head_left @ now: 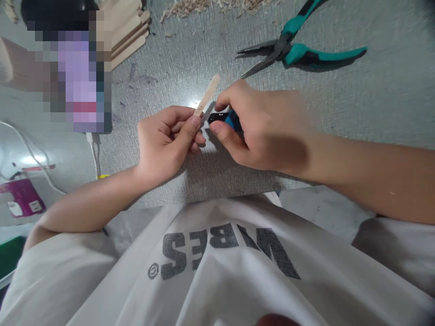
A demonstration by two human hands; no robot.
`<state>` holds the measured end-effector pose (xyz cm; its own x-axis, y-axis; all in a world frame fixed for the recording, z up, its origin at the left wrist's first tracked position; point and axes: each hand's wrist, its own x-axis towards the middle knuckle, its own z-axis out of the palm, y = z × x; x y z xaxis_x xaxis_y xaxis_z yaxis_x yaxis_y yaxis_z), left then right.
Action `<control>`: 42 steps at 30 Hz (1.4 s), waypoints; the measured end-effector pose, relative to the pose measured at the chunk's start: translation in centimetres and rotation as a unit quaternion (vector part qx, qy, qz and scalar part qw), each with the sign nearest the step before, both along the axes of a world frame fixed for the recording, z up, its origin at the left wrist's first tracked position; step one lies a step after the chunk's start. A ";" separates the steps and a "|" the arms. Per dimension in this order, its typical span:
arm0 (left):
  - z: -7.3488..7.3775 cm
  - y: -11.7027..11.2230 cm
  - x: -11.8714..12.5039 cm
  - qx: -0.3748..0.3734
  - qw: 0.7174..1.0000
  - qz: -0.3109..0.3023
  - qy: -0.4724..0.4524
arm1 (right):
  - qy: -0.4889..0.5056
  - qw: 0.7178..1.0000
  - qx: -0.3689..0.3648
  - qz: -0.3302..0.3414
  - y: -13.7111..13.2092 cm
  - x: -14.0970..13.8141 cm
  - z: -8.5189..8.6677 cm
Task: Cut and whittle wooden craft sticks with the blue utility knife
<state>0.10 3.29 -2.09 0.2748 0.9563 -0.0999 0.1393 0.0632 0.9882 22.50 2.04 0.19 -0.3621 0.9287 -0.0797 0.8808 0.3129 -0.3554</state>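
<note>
Where the view is nearest, shirt (217,271): white cloth with dark letters, it fills the picture at 6 o'clock.
Left hand (163,140): it is at the centre, a little toward 9 o'clock; thumb and fingers are pinched narrow on the lower end of a wooden stick (208,94).
Wooden stick: pale and flat, it rises from the left fingers and leans toward 1 o'clock, with its upper end free above the table.
Right hand (265,127): just beside the left hand, at its 3 o'clock; it is closed around a black and blue tool (226,118).
Black and blue tool: its black tip points toward 9 o'clock, very near the low part of the stick; I cannot tell if they touch.
Table (340,104): grey, with a woven texture, under both hands.
Pliers (299,47): teal handles, they lie at 1 o'clock, well apart from the hands, with the jaws a little apart.
Stack of sticks (131,34): at 11 o'clock, far.
Wood shavings (210,5): at 12 o'clock, on the far edge.
</note>
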 end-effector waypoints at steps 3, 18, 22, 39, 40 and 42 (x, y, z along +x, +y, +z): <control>-0.1 0.0 0.1 0.005 1.000 -0.006 0.001 | -0.008 1.000 -0.016 -0.006 0.1 0.1 0.3; 0.2 -0.4 0.1 0.011 1.000 -0.028 0.008 | 0.027 1.000 -0.015 0.002 0.4 0.7 0.4; 0.1 -0.3 0.2 0.011 0.999 -0.035 0.006 | 0.022 1.000 -0.016 0.004 0.3 0.8 0.2; -0.4 -0.8 0.4 -0.005 1.000 -0.019 0.019 | 0.033 0.999 -0.016 0.016 -0.2 0.4 0.0; -0.4 -0.8 0.4 -0.002 1.000 -0.018 0.013 | 0.033 0.999 -0.020 0.011 -0.2 0.3 0.1; -0.3 -0.8 0.4 -0.001 1.000 -0.015 0.006 | 0.034 0.999 -0.027 0.006 -0.2 0.3 0.2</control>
<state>0.54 2.44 -2.42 0.3014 0.9477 -0.1052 0.1538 0.0606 0.9862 22.75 1.83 0.39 -0.3795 0.9194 -0.1036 0.8502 0.3024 -0.4309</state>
